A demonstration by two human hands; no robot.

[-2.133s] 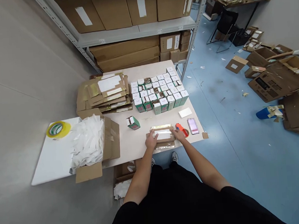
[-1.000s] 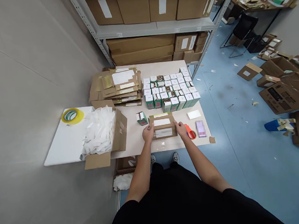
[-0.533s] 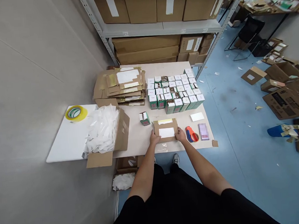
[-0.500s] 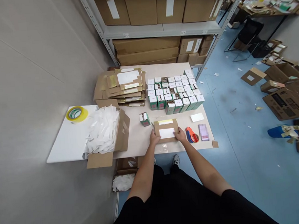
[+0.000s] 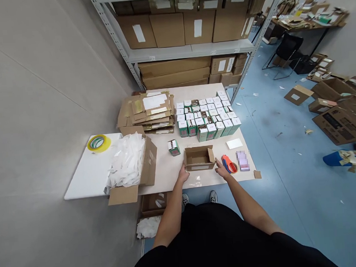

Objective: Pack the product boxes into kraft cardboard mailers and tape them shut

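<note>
Brown cardboard box (image 5: 199, 158): sitting upright on the desk (image 5: 165, 169) near its front edge, with its flaps standing open and its hollow facing up toward my camera.

Left hand (image 5: 183, 175): hovering at the box's front left corner; its fingers (image 5: 186, 170) are lightly curled and holding nothing, though I cannot tell whether they are touching the cardboard.

Right hand (image 5: 220, 169): reaching in just beside the box's right corner, between the box and the tape dispenser, with its fingers (image 5: 217, 164) loosely parted and empty.

Orange tape dispenser (image 5: 228, 164): lying just beside the right hand.

Green-and-white cartons (image 5: 206, 121): standing in tight rows behind the box, white tops facing up.

Single green carton (image 5: 174, 148): standing on its own, left of the box.

Flattened cardboard sheets (image 5: 145, 113): lying stacked at the back left of the desk.

White padding sheets (image 5: 126, 162): spilling from an open carton (image 5: 148, 162) left of the hands.

Yellow tape roll (image 5: 98, 143): lying on a white board (image 5: 88, 173).

Blurred card (image 5: 243, 160): lying at the right of the desk, too blurred for me to read.
</note>
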